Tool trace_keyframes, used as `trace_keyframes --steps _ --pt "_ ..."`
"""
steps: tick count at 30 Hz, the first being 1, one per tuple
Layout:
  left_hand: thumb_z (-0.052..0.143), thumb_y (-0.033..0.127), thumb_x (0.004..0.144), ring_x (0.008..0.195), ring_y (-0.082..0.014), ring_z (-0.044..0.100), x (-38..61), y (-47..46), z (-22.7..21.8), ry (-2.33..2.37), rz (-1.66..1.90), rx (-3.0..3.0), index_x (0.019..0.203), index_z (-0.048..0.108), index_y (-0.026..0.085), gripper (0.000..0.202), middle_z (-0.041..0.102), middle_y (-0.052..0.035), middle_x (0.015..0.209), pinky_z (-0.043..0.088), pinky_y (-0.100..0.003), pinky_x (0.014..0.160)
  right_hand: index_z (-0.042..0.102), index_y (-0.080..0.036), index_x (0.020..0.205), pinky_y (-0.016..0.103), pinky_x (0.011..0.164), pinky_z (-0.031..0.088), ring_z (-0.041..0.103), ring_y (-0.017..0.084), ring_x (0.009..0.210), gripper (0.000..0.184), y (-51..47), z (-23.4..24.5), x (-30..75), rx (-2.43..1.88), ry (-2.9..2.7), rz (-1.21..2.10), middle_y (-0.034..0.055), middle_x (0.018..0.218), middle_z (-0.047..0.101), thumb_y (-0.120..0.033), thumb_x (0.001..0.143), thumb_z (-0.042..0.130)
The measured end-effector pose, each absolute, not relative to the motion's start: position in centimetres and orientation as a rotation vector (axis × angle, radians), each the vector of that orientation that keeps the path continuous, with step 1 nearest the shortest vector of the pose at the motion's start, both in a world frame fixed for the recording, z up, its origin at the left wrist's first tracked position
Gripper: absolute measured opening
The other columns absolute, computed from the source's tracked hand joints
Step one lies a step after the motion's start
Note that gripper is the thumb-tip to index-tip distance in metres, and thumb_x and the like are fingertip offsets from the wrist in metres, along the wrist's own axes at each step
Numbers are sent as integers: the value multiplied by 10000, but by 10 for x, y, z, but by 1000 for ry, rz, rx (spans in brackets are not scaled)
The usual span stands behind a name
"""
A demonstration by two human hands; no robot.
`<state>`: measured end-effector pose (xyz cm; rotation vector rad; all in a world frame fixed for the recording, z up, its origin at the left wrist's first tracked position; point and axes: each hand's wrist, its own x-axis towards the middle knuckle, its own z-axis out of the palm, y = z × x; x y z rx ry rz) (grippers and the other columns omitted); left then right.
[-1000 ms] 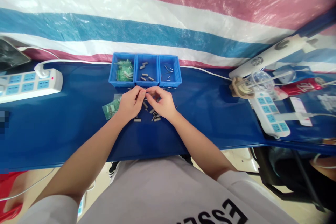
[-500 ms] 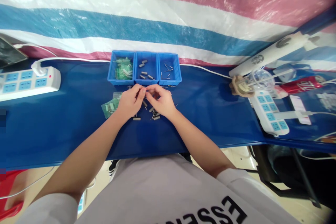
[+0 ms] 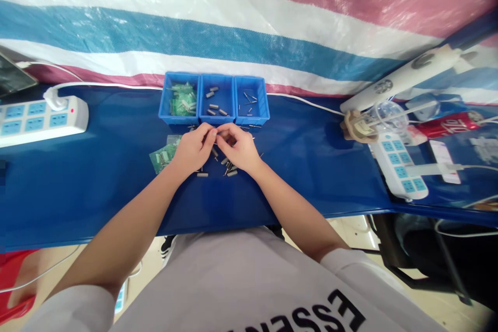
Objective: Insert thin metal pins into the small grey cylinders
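Note:
My left hand (image 3: 192, 149) and my right hand (image 3: 241, 149) meet fingertip to fingertip over the blue table (image 3: 97, 176), just in front of three blue bins. Both hands are closed in a pinch on a small metal part between them, too small to name. Several small grey metal cylinders (image 3: 229, 170) and thin pins lie scattered on the table under and beside the hands. A small bag of green parts (image 3: 162, 155) lies left of my left hand.
The left bin (image 3: 165, 104) holds green parts, the middle bin (image 3: 216, 94) grey cylinders, the right bin (image 3: 265, 106) thin pins. A white power strip (image 3: 39, 116) sits far left, another power strip (image 3: 399, 168) at right beside a clear cup and cables. Striped tarp stands behind.
Both hands stay pinched together at the same spot; only the view has shifted slightly.

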<state>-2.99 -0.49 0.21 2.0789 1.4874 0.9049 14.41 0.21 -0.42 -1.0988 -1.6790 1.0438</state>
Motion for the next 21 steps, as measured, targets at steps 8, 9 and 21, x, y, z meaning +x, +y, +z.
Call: trace_keyframes --steps 8,9,21 --pt "407 429 1059 659 -149 606 -30 -3 1 1506 855 2107 959 613 197 325 651 -1 737 409 -268 643 652 -205 1027 268 670 516 657 121 701 181 3 -3 145 -1115 -1689 1054 -10 816 726 -342 915 614" --pt "408 425 1058 657 -149 605 -30 -3 1 1506 852 2112 959 612 197 322 651 -1 737 407 -268 642 651 -206 1026 270 672 517 658 122 703 179 2 -3 145 -1118 -1691 1055 -10 817 727 -340 915 613" --pt "410 406 1056 649 -145 595 -30 -3 2 1486 855 2123 956 607 193 307 654 -7 748 405 -270 640 649 -207 1028 274 679 524 654 122 697 176 2 -3 145 -1113 -1698 1056 -11 809 721 -332 911 612"
